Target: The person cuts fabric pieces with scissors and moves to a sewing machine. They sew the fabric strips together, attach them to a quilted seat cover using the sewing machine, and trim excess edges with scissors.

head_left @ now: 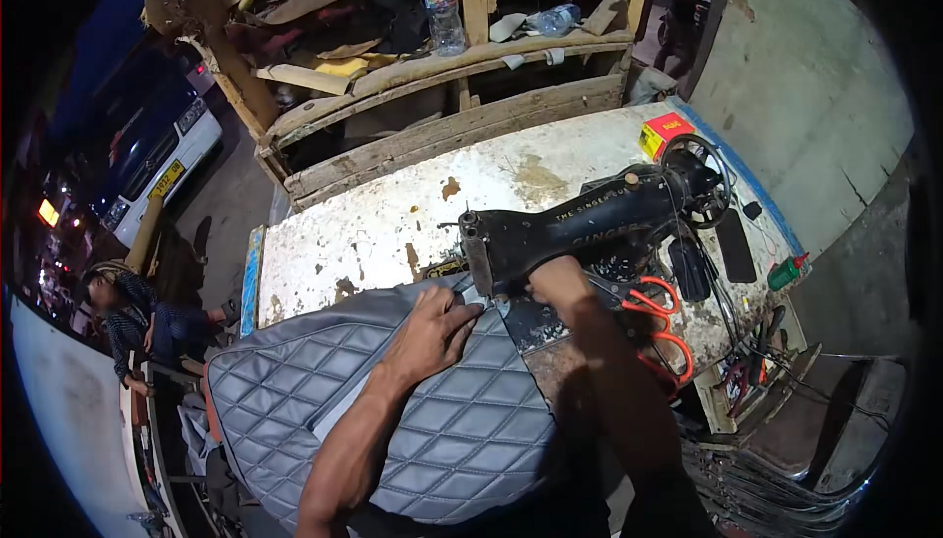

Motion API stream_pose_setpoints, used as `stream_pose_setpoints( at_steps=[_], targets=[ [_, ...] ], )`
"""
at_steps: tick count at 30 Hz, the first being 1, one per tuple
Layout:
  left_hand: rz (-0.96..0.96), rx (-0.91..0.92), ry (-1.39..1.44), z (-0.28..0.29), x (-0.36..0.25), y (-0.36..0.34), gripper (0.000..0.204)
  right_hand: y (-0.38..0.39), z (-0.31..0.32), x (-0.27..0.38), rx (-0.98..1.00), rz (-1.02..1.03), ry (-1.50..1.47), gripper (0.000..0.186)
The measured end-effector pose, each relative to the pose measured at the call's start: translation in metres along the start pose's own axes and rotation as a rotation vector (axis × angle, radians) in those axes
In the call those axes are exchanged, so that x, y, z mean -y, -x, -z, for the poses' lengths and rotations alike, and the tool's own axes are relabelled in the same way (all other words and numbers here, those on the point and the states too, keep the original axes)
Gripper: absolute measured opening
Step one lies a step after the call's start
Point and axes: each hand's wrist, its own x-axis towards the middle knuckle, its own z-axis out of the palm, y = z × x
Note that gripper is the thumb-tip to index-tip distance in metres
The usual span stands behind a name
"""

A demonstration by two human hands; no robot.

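A grey quilted leatherette cover with diamond stitching lies across the near side of the table and hangs toward me. Its upper edge runs under the needle end of a black sewing machine. My left hand presses on the cover just left of the needle, its fingers bent and drawn together on the material. Beneath the machine's arm, right of the needle, is my right hand. It looks curled, and its fingertips are hidden by the machine. Beside my right forearm lie scissors with orange handles.
The worn white table carries a red-and-yellow box, a green bottle and dark cables. An open drawer of tools juts out at right. Behind stands a wooden shelf with a water bottle. A person sits at left near a parked vehicle.
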Motion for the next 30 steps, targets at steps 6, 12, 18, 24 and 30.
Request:
stream_pose_setpoints(
  at_steps=[6,12,18,24,30],
  targets=[
    [-0.06,-0.065,-0.028,0.004,0.005,0.01,0.021,-0.042,-0.034,0.007,-0.168,0.219,-0.352,0.033],
    [-0.01,-0.089,-0.136,0.0,-0.018,0.003,0.017,-0.04,-0.013,0.033,-0.084,0.272,0.15,0.033],
    [0.118,-0.127,-0.18,-0.024,-0.044,0.006,0.012,-0.047,-0.028,0.022,-0.066,0.205,-0.341,0.032],
    [0.248,-0.239,-0.222,-0.036,-0.059,0.008,0.013,-0.03,-0.024,0.057,-0.161,-0.129,-1.535,0.017],
    [0.255,-0.164,-0.276,-0.036,-0.064,0.008,0.017,-0.033,-0.03,0.045,-0.158,-0.188,-1.465,0.046]
  ],
)
